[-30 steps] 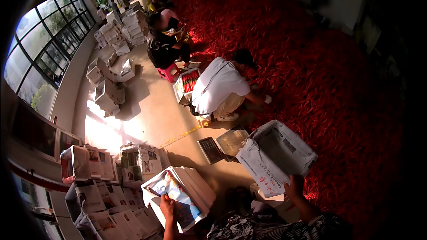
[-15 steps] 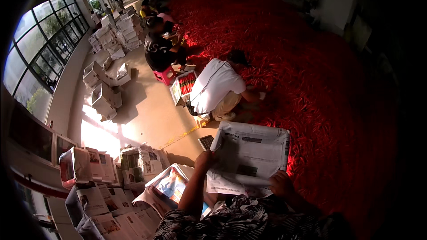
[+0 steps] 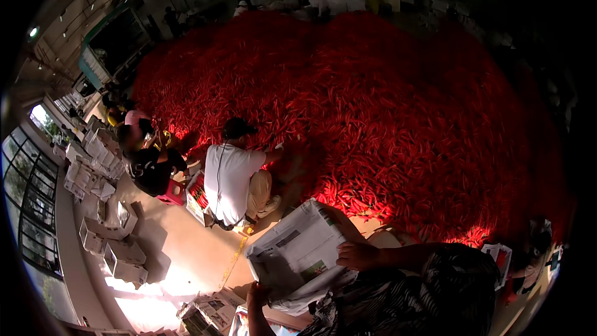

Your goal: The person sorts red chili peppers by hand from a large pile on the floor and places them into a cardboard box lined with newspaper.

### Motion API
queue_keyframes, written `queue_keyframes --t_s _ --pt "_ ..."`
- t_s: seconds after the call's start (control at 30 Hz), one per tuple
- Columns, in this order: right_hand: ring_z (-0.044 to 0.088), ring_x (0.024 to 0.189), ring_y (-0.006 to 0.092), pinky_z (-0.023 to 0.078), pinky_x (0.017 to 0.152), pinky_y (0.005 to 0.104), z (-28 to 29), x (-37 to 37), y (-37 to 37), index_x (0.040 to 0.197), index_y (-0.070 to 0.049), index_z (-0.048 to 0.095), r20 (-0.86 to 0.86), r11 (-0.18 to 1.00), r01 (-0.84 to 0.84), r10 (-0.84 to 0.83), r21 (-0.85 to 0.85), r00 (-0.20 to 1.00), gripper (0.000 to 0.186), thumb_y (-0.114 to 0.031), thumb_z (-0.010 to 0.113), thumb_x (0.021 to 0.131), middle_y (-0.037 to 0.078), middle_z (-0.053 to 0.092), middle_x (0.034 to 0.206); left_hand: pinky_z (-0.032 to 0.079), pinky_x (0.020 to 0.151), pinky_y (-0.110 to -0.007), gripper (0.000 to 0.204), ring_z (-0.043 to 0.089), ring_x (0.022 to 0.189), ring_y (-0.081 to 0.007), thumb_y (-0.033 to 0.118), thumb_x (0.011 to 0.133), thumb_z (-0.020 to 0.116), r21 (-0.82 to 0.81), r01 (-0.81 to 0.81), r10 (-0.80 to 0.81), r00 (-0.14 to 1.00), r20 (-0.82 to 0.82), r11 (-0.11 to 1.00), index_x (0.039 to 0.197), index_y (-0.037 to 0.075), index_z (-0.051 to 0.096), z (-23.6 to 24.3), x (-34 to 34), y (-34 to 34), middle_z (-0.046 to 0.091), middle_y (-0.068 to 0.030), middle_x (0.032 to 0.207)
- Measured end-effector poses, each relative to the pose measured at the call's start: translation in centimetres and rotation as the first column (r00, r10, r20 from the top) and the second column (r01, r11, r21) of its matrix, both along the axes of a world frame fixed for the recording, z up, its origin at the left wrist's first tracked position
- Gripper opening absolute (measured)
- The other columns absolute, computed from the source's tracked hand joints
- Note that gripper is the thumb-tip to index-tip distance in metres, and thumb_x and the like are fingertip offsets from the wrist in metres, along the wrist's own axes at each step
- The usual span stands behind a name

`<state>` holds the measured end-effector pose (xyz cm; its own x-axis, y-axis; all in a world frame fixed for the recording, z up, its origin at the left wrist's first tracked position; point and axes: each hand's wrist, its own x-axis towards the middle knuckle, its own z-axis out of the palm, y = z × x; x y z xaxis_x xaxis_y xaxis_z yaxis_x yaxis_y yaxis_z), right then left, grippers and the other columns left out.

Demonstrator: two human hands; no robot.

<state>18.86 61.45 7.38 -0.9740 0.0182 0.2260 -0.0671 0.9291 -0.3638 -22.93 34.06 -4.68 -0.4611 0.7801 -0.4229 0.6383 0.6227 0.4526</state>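
Observation:
A box (image 3: 298, 242) lined with newspaper is held in front of my body, tilted and turned at an angle. My left hand (image 3: 257, 295) is closed on its lower left edge. My right hand (image 3: 357, 255) grips the right side, fingers bent over the paper. Printed sheets cover the walls that show, and I see nothing lying inside. Just beyond the box spreads a large heap of red chili peppers (image 3: 373, 149), touched by neither hand.
A person in a white shirt (image 3: 230, 180) crouches by the heap, beside a box of peppers (image 3: 198, 196). Another sits on a pink stool (image 3: 173, 193). Paper-lined boxes (image 3: 124, 261) stand on the floor at left; more (image 3: 214, 311) lie near my left arm.
My view has swung to the right, showing more of the heap. The box has turned and tilted in my hands, and my right hand is now higher along its side.

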Motion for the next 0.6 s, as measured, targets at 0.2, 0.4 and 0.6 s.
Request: queue_keyframes --t_s 0.2,0.4,0.6 --pt "0.061 0.11 0.0292 0.04 0.114 0.046 -2.6 1.5 5.4 0.109 -0.008 0.06 -0.03 0.998 0.053 -0.054 -0.031 0.998 0.039 -0.021 0.074 0.075 0.007 0.063 0.1 0.048 0.056 -0.031 0.024 0.062 0.064 -0.0174 0.029 0.093 0.074 -0.286 -0.532 0.587 0.569 0.575 0.797 0.102 0.009 0.065 9.1 4.1 5.7 0.065 -0.0058 0.078" --pt "0.062 0.103 0.0274 0.04 0.115 0.0463 -1.6 -1.8 7.0 0.101 -0.007 0.06 -0.076 0.996 -0.013 0.006 -0.088 0.997 0.029 -0.019 0.071 0.077 0.008 0.063 0.096 0.049 0.054 -0.033 0.033 0.06 0.058 -0.0176 0.037 0.091 0.074 -0.361 -0.4 0.539 0.618 0.573 0.842 0.104 0.008 0.066 7.7 2.2 5.2 0.064 -0.0064 0.075" --pt "0.06 0.085 0.0275 0.044 0.11 0.046 -2.6 -0.8 6.8 0.086 -0.007 0.056 -0.177 0.996 0.083 -0.074 0.042 0.981 0.013 -0.02 0.057 0.084 0.007 0.054 0.079 0.05 0.061 -0.032 0.02 0.062 0.069 -0.0189 0.022 0.09 0.074 -0.313 -0.33 0.455 0.665 0.592 0.891 0.103 0.008 0.067 -2.7 0.6 10.5 0.066 -0.0055 0.082"
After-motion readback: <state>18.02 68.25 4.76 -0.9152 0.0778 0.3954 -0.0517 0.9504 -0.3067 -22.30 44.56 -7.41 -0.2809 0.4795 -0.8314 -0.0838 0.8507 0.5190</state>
